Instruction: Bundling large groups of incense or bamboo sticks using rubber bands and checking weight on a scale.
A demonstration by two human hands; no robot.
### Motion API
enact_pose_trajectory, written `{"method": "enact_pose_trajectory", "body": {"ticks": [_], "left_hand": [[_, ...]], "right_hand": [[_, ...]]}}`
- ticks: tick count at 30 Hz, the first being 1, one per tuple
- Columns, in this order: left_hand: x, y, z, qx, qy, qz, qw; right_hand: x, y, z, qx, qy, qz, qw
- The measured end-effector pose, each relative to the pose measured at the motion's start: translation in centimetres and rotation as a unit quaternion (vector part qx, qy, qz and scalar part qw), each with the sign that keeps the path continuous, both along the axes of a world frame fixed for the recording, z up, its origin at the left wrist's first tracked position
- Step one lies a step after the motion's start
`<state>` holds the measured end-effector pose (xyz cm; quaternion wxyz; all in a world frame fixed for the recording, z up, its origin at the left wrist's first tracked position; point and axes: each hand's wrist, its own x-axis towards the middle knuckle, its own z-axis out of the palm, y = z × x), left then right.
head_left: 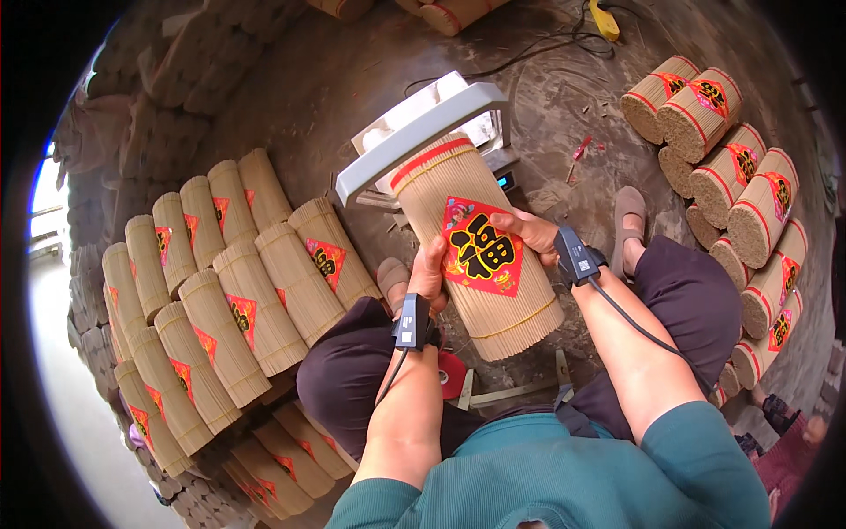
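Red-labelled tan cylindrical stick bundle (478,249) sits between left hand (428,271) and right hand (534,236), fingers gripping its opposite sides, far end at near edge of grey arched metal-look bar (414,141), contact unclear.

One head-worn fisheye looks down from just above the teal shirt (546,472)
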<state>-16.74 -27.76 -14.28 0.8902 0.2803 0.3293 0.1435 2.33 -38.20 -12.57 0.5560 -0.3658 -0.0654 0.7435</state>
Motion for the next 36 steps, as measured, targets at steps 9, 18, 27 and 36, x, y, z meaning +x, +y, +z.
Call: {"method": "enact_pose_trajectory", "body": {"ticks": [9,18,27,36], "left_hand": [[0.4,0.1,-0.2,0.015,0.011,-0.010,1.000],[-0.1,0.4,0.7,-0.008,-0.011,-0.007,1.000],[-0.9,-3.0,2.0,-0.014,0.029,0.013,0.999],[-1.8,-6.3,1.7,0.009,-0.007,-0.002,1.000]], "right_hand": [[-0.2,-0.4,-1.2,-0.006,-0.005,0.005,1.000],[-1.7,-2.5,0.7,-0.060,-0.053,0.032,0.996],[-2.1,-4.2,3.9,-0.007,-0.185,0.005,0.983],[-2.1,-4.5,0.3,0.051,-0.245,-0.018,0.968]]}}
